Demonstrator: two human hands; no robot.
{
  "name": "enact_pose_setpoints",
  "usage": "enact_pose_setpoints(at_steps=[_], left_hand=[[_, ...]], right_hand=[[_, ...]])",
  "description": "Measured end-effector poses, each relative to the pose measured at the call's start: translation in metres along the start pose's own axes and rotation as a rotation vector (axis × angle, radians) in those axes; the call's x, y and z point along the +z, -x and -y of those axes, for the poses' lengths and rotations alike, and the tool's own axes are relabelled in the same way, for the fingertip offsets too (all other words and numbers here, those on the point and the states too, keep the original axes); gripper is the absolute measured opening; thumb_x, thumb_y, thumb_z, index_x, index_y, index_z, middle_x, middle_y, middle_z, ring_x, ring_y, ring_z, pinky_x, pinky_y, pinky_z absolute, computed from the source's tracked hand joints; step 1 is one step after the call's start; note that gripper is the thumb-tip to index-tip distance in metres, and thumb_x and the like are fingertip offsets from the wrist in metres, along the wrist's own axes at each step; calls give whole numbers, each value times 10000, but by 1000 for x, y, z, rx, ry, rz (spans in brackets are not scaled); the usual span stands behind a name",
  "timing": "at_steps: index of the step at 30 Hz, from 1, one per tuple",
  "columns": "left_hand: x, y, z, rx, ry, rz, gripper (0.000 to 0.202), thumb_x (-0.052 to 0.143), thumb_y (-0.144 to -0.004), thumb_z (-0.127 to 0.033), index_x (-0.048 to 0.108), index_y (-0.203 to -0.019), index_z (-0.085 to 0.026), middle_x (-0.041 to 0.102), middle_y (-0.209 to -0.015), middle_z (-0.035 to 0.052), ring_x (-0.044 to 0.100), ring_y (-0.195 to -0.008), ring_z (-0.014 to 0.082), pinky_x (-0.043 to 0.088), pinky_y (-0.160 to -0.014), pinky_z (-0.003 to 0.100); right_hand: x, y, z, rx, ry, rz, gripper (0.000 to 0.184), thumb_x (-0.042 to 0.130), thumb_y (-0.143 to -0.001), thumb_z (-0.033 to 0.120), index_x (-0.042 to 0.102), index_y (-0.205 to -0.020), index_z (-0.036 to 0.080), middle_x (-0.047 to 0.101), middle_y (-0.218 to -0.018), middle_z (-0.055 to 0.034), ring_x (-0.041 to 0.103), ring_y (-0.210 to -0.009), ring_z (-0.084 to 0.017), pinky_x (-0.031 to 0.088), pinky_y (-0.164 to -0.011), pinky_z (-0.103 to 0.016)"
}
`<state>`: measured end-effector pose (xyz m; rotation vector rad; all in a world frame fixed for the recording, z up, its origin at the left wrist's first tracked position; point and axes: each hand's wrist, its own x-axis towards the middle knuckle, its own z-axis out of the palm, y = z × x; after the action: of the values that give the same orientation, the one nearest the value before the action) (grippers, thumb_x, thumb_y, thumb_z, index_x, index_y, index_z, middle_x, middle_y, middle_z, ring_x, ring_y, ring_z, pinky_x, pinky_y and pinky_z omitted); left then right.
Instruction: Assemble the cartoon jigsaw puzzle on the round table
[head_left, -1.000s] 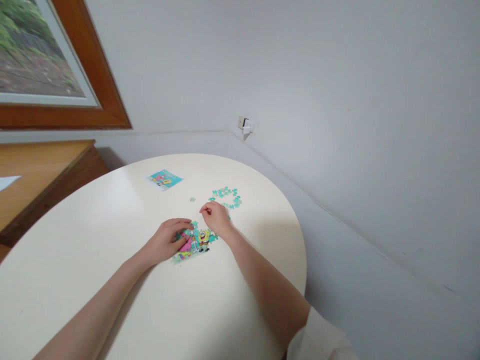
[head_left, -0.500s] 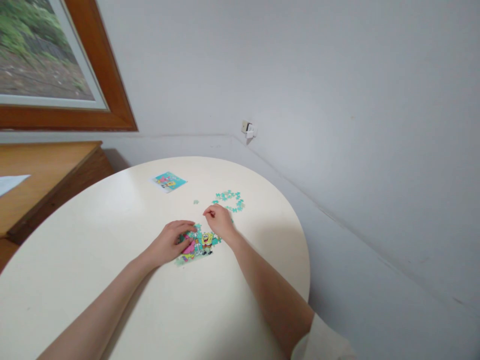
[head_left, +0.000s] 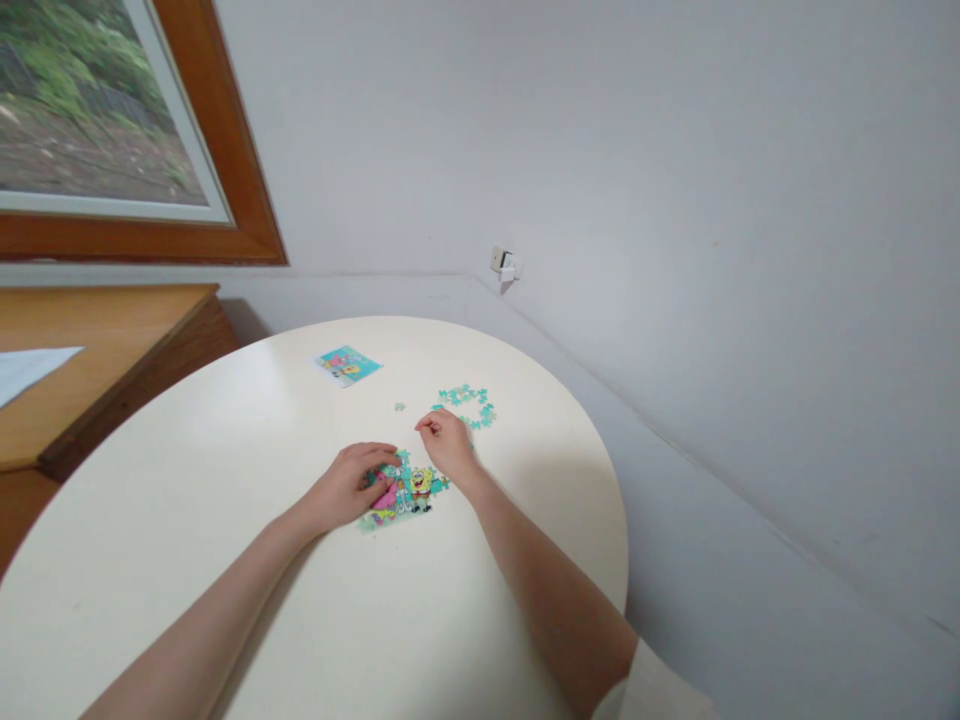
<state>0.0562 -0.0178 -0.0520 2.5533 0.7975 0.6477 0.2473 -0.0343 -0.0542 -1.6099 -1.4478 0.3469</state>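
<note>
A partly built cartoon jigsaw in teal, pink and yellow lies near the middle of the round cream table. My left hand rests flat on its left part, fingers stretched out over the pieces. My right hand sits at the jigsaw's upper right edge with its fingers curled in a pinch; what they hold is too small to make out. A cluster of loose teal pieces lies just beyond my right hand, and a single piece lies to the left of the cluster.
A small picture card showing the same cartoon lies at the table's far side. A wooden desk with a sheet of paper stands to the left, under a framed picture. Grey walls meet close behind the table, with a small white fitting at the corner.
The view has shifted slightly, so everything sits a little to the right in the frame. Both hands stay at the jigsaw in much the same pose.
</note>
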Motion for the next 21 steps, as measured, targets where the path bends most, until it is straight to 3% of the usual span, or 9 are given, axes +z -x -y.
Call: enact_pose_setpoints(at_steps=[16, 21], left_hand=[[3, 2, 0, -5, -7, -17, 244, 545, -786, -242, 674, -992, -226, 658, -1172, 77, 591, -1084, 218, 443, -975, 388], [3, 1, 0, -16, 7, -9, 264, 556, -762, -205, 675, -996, -230, 659, -1167, 72, 590, -1092, 222, 441, -983, 395]], right_hand=[[-3, -1, -2, -75, -68, -89, 198, 463, -739, 121, 600, -625, 206, 580, -713, 10, 538, -683, -124, 431, -677, -234], [-14, -3, -6, -137, 31, -163, 200, 442, -743, 117, 600, -655, 200, 584, -738, -17, 543, -722, -148, 432, -697, -254]])
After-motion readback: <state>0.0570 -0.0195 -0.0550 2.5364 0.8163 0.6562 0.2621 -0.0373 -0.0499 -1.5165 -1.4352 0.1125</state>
